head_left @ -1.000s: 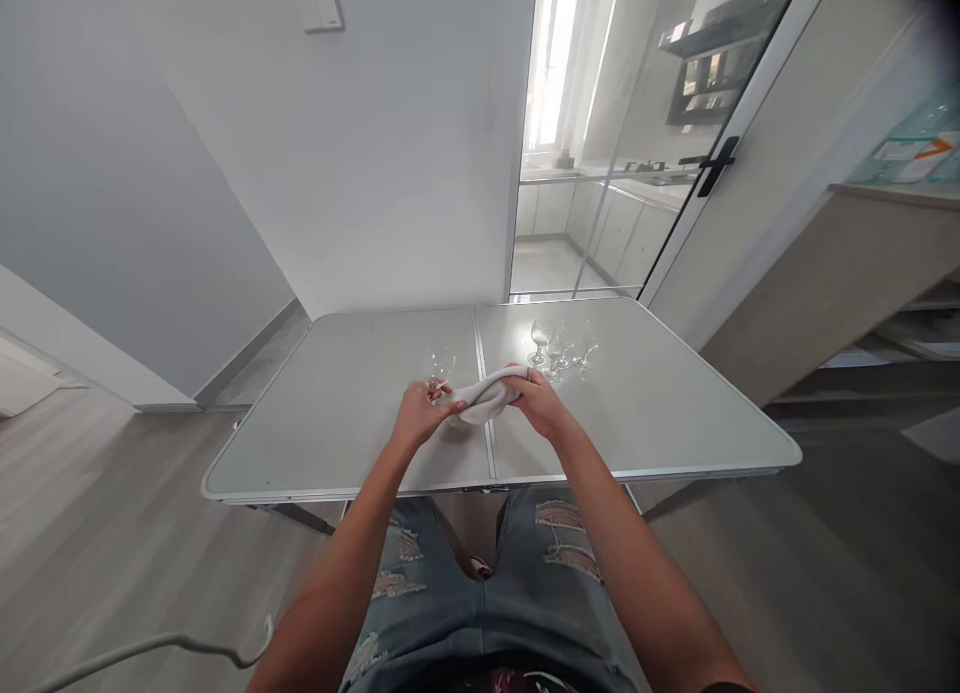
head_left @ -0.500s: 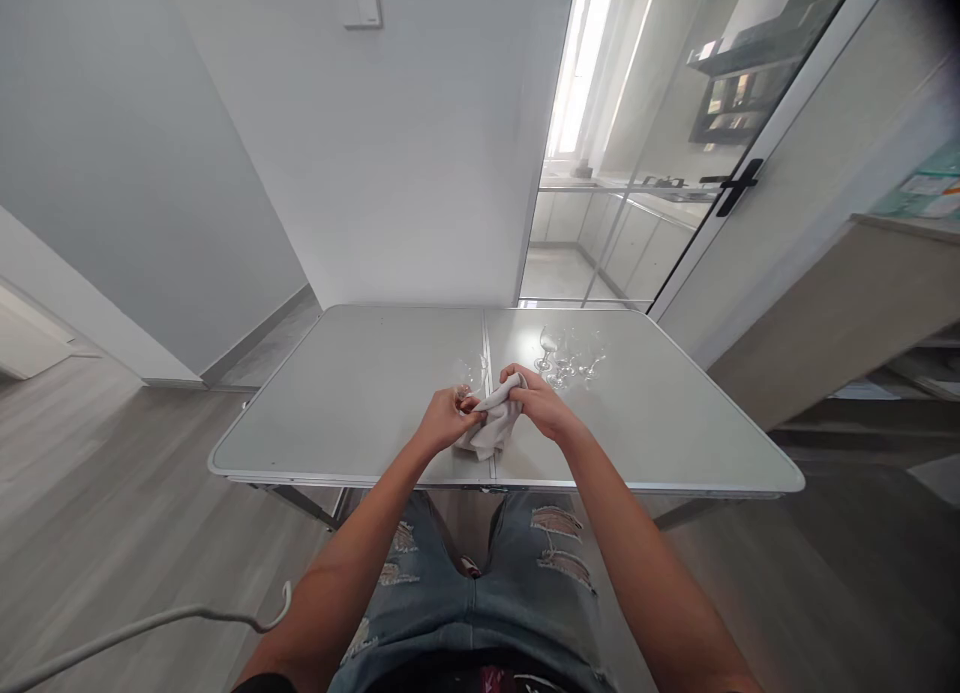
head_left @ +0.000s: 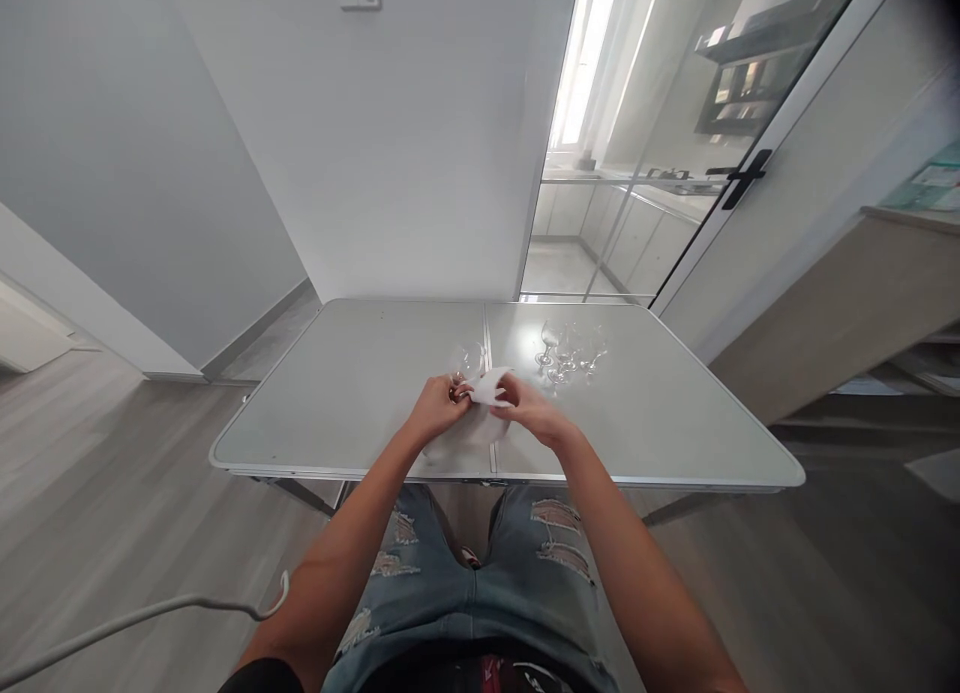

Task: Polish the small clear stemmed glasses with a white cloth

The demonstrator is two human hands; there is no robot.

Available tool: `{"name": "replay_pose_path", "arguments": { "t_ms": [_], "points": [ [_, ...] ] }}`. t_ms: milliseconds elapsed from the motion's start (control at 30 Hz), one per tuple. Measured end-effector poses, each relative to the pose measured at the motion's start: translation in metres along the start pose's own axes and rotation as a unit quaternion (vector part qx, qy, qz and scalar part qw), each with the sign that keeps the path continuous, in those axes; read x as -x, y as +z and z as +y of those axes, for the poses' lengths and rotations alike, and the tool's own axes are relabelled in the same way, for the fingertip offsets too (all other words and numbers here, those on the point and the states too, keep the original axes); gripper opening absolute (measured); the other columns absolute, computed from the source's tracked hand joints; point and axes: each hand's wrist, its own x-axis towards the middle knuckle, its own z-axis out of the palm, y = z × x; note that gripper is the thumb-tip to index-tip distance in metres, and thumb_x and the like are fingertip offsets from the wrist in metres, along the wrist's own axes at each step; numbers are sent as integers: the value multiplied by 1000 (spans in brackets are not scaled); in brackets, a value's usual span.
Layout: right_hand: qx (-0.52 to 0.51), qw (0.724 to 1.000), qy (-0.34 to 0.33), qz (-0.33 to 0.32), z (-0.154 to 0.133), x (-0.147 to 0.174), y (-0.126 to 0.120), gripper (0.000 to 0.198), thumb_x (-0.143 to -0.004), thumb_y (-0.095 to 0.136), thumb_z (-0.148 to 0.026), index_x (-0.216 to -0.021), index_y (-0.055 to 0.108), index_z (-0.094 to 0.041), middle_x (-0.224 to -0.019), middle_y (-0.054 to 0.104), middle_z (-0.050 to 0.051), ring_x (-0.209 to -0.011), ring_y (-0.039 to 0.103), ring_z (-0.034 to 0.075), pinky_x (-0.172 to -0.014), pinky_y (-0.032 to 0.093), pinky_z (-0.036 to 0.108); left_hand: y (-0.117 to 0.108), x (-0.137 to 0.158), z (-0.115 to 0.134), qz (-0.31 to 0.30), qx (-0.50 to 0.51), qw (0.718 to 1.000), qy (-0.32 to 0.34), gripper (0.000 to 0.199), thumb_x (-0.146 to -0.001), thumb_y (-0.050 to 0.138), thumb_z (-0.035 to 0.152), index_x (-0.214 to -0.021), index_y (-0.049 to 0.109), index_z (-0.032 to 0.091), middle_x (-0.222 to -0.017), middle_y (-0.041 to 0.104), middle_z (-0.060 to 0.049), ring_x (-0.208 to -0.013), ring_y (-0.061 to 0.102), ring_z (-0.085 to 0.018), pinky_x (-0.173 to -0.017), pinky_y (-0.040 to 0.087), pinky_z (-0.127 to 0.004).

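Observation:
A clear stemmed glass (head_left: 470,357) shows just beyond the fingers of my left hand (head_left: 437,407), which is closed at its lower end. My right hand (head_left: 531,413) grips a white cloth (head_left: 490,385), folded up between the two hands and pressed against the left fingertips. The lower part of the cloth hangs blurred over the table's middle seam. The stem and foot of the glass are mostly hidden by fingers and cloth.
Several clear stemmed glasses (head_left: 570,353) stand close together right of the seam on the white folding table (head_left: 360,393). Behind the table are a wall (head_left: 405,173) and a glass door with a black handle (head_left: 741,178). A pale curved cable (head_left: 180,603) hangs at lower left.
The cloth has shifted slightly left and been turned between my hands, its upper part now bunched up and paler. My right fingers have rotated with it. The glasses at right have not moved.

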Motion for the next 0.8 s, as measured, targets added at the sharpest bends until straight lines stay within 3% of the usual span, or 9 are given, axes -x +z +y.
{"name": "replay_pose_path", "arguments": {
  "t_ms": [100, 167, 233, 300, 367, 467, 533, 667, 800],
  "points": [
    [31, 999, 4, -20, -1, 10, 6, 112, -57, 93, -36, -154, 36, -33, -131, 63, 7, -110, 62, 23, -94, 52, 37, -2, 1, 3, 2, 12, 1000, -8, 25, -74, 56, 21, -55, 41, 18, -64, 49, 3, -59, 38, -9, -60, 29, -25],
    [46, 998, -23, -38, 1, 14, 12, 122, -53, 95, -32, -156, 31, -35, -144, 54, 7, -121, 58, 24, -103, 48, 38, -2, 1, 4, 6, 18, 1000, -7, 29, -75, 56, 22, -54, 38, 18, -61, 45, 4, -58, 36, -9, -59, 28, -25],
    [43, 997, -60, -34, 7, 14, 18, 113, -52, 95, -32, -152, 42, -34, -148, 52, 7, -127, 54, 25, -107, 44, 37, -1, 1, 3, 6, 28, 1000, -10, 29, -76, 57, 24, -54, 38, 18, -60, 43, 5, -57, 36, -9, -58, 28, -25],
    [10, 997, -74, 22, 15, 10, 22, 84, -58, 92, -36, -135, 61, -28, -133, 63, 7, -119, 59, 26, -103, 47, 38, 0, 2, 0, -1, 37, 999, -19, 29, -77, 59, 28, -55, 42, 18, -60, 44, 4, -58, 38, -9, -58, 29, -25],
    [-70, 989, -44, 123, 23, 3, 23, 49, -69, 83, -46, -110, 72, -23, -107, 72, 6, -99, 65, 24, -91, 51, 38, 0, 2, -4, -13, 42, 999, -29, 32, -78, 62, 34, -56, 45, 18, -62, 47, 3, -60, 40, -10, -59, 32, -25],
    [-217, 946, 41, 235, 31, -7, 23, 41, -72, 78, -57, -89, 71, -21, -84, 73, 5, -79, 66, 22, -73, 53, 35, 1, 4, -7, -28, 45, 998, -39, 36, -79, 64, 42, -59, 48, 18, -64, 47, 3, -63, 43, -11, -62, 35, -25],
    [-276, 930, 73, 231, 31, -9, 24, 43, -69, 80, -58, -88, 70, -21, -83, 73, 5, -77, 67, 22, -69, 53, 33, 2, 5, -7, -21, 58, 997, -41, 36, -80, 65, 44, -61, 47, 19, -64, 46, 3, -63, 44, -11, -63, 35, -25],
    [-307, 942, 70, 120, 28, -1, 32, 46, -78, 70, -65, -97, 71, -22, -88, 75, 6, -83, 69, 23, -68, 53, 32, 4, 3, -6, 12, 64, 997, -31, 35, -80, 66, 40, -62, 47, 19, -65, 48, 4, -64, 47, -11, -65, 36, -25],
    [-267, 960, 42, 78, 26, 6, 44, 43, -71, 83, -46, -105, 73, -23, -94, 75, 4, -86, 68, 22, -71, 52, 30, 5, 0, -5, 25, 47, 998, -25, 32, -81, 66, 39, -62, 51, 19, -68, 58, 2, -67, 53, -13, -66, 38, -25]
  ]
}}
